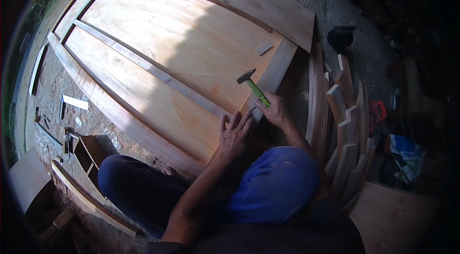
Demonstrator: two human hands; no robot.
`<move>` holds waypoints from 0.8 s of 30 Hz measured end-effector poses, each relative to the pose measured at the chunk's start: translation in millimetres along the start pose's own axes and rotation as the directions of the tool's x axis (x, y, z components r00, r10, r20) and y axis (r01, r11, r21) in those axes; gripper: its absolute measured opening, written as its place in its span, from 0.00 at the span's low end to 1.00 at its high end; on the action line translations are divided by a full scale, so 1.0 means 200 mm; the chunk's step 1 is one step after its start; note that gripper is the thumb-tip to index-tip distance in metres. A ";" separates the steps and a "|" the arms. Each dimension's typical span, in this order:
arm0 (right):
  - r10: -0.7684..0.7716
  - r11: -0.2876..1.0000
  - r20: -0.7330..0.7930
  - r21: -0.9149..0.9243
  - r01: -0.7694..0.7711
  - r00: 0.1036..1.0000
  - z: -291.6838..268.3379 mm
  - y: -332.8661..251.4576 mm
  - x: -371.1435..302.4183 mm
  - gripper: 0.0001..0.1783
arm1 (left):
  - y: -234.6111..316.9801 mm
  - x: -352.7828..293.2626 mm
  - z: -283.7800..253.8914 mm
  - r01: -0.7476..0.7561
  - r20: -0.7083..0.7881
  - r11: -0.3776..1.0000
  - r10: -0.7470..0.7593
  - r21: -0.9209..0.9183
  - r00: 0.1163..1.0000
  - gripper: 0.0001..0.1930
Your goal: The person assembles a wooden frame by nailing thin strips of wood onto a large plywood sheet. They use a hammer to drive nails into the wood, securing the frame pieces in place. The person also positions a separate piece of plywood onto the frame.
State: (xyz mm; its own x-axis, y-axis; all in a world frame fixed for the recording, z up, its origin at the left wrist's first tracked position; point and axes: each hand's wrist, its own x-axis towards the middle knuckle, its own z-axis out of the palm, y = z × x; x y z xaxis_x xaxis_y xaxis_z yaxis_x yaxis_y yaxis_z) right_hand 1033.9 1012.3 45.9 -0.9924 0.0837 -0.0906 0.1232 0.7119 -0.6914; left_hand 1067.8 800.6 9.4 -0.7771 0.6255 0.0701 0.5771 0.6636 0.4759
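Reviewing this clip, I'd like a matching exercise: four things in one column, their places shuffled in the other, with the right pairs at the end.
Things:
1. Hammer
2. Left hand
3. Small loose wood block
4. Cluster of boards

Places:
A. Lying on the panel
B. On the ground, to the right of the wooden frame
C. At the frame's near end
D. Gripped in the right hand

Right pairs: 1-D, 2-C, 3-A, 4-B

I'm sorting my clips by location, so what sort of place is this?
Likely a makeshift woodworking area: there's a green-handled hammer held over a large framed wooden panel, with cut wooden pieces gathered on the right.
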 end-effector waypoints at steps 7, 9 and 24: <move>0.005 0.999 -0.180 -0.041 -0.013 0.984 -0.05 -0.12 -0.44 0.26 | 0.00 0.00 0.01 -0.026 0.004 1.000 0.026 0.013 1.000 0.32; -0.025 0.998 -0.184 -0.059 0.015 0.983 -0.03 -0.11 -0.52 0.30 | 0.00 0.00 0.01 -0.018 0.004 1.000 0.018 0.014 1.000 0.32; 0.021 0.977 -0.117 -0.207 -0.045 0.993 -0.01 -0.21 -0.49 0.32 | -0.01 -0.01 0.01 -0.006 0.004 1.000 0.006 0.018 1.000 0.32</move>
State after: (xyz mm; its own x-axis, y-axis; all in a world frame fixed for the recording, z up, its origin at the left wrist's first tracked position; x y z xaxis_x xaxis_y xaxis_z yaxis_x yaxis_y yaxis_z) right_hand 1125.8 975.9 84.6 -0.9836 0.1794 -0.0206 0.1636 0.8365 -0.5230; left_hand 1068.4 799.5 5.8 -0.7724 0.6313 0.0695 0.5864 0.6668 0.4599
